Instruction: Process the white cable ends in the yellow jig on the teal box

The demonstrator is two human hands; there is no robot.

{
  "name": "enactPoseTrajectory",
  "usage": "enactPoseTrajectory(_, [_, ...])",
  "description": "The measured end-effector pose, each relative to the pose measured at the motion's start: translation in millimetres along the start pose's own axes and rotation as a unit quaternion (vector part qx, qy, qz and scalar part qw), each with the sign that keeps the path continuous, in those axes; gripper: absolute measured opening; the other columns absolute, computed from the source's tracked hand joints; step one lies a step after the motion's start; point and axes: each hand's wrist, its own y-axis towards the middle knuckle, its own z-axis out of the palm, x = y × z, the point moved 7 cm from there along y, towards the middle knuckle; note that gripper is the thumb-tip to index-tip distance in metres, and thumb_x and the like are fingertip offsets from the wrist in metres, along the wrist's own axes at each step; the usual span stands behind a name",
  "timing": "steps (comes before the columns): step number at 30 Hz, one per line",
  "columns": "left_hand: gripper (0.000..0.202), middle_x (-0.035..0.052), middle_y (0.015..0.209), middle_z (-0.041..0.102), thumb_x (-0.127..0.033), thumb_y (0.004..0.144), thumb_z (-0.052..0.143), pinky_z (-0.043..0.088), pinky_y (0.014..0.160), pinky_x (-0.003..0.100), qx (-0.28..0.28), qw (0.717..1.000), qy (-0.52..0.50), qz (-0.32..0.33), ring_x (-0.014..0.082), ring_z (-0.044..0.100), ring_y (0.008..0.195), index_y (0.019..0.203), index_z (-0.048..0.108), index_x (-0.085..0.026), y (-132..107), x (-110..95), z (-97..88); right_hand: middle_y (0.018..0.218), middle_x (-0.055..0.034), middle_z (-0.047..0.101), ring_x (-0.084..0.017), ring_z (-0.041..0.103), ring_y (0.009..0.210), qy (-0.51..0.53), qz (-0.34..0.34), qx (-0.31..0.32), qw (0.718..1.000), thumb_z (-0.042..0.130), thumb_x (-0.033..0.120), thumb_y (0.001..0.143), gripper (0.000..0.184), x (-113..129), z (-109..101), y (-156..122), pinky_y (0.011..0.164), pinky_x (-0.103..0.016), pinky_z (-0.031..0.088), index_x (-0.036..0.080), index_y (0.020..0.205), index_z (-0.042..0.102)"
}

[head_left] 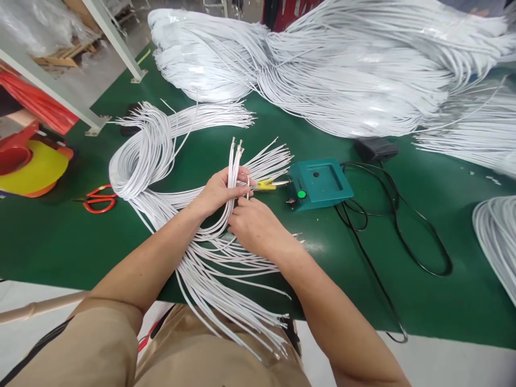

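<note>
While the left hand [220,189] pinches a small bunch of white cables [235,164] between thumb and fingers, tips pointing up, I have the right hand [258,226] just beside it, fingers curled in close to the same strands; from here I cannot tell whether they grip one. Just right of the fingertips I see a yellow-handled piece [265,185] reaching toward the teal device [322,183], which has a green button [301,194]. More loose cables [234,301] fan out under my forearms and over the near edge of the green table [423,301]. To the left, a looped bundle [141,156] lies near red-handled scissors [100,201]. Beyond the device sit a black box [374,149] and a trailing black cord [397,212], and large cable bundles [346,75] fill the far side.
</note>
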Motion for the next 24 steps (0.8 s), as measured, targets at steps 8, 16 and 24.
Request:
enactPoseTrajectory(8, [0.039, 0.0005, 0.072, 0.060, -0.044, 0.076, 0.073, 0.047, 0.065, 0.020, -0.024, 0.999, 0.003, -0.032, 0.0075, 0.055, 0.066, 0.101, 0.072, -0.014, 1, 3, -4.4, 0.059, -0.0044, 0.065, -0.017, 0.057, 0.053, 0.225, 0.171, 0.138, 0.949, 0.059, 0.027, 0.082, 0.026, -22, 10, -11, 0.056, -0.030, 0.043, 0.019, 0.058, 0.062])
enactPoseTrajectory(16, [0.050, 0.0025, 0.080, 0.070, -0.034, 0.062, 0.084, 0.054, 0.069, 0.027, 0.005, 0.998, 0.057, -0.020, 0.0137, 0.065, 0.068, 0.104, 0.067, -0.012, -4, 1, 10.1, 0.065, 0.0041, 0.060, -0.009, 0.054, 0.044, 0.447, 0.373, -0.222, 0.782, 0.061, 0.037, 0.080, 0.024, -105, -25, -37, 0.040, -0.021, 0.044, 0.019, 0.095, 0.065])
enactPoseTrajectory(24, [0.034, 0.0021, 0.081, 0.067, -0.035, 0.071, 0.077, 0.052, 0.071, 0.025, 0.022, 0.999, 0.023, -0.011, 0.0141, 0.067, 0.078, 0.090, 0.059, -0.014, -7, 1, 19.4, 0.056, 0.0052, 0.057, -0.006, 0.044, 0.040, 0.504, 0.339, -0.291, 0.739, 0.072, 0.037, 0.070, 0.023, -103, -24, -33, 0.039, -0.020, 0.039, 0.016, 0.070, 0.062])
